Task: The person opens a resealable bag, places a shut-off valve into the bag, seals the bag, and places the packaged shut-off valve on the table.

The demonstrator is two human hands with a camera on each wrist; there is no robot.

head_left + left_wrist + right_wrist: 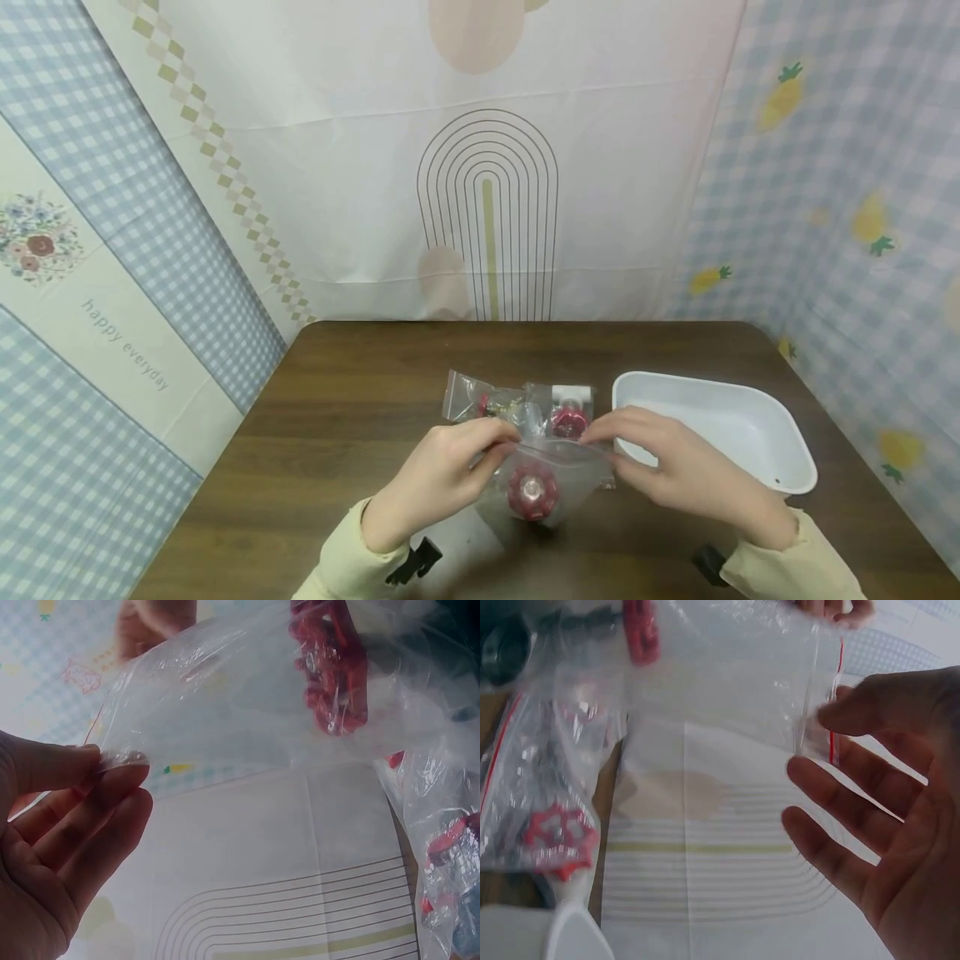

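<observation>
Between both hands hangs a clear zip bag (581,475) with a red seal line at its mouth. Inside it sits a valve with a red handwheel (533,492); its dark green body (506,649) shows blurred in the right wrist view. My left hand (442,471) pinches one top corner of the bag between thumb and fingers (120,780). The opposite corner is pinched by my right hand (667,462), its lower fingers (832,847) spread away. Just behind, on the table, lie a bagged part with red and brass colours (498,404) and a bagged red handwheel (568,421).
A white plastic tray (731,425) stands on the right of the brown wooden table (360,367), close to my right hand. A pale flat patch (457,542) shows below my left hand. Patterned cloth (345,183) hangs behind and at both sides.
</observation>
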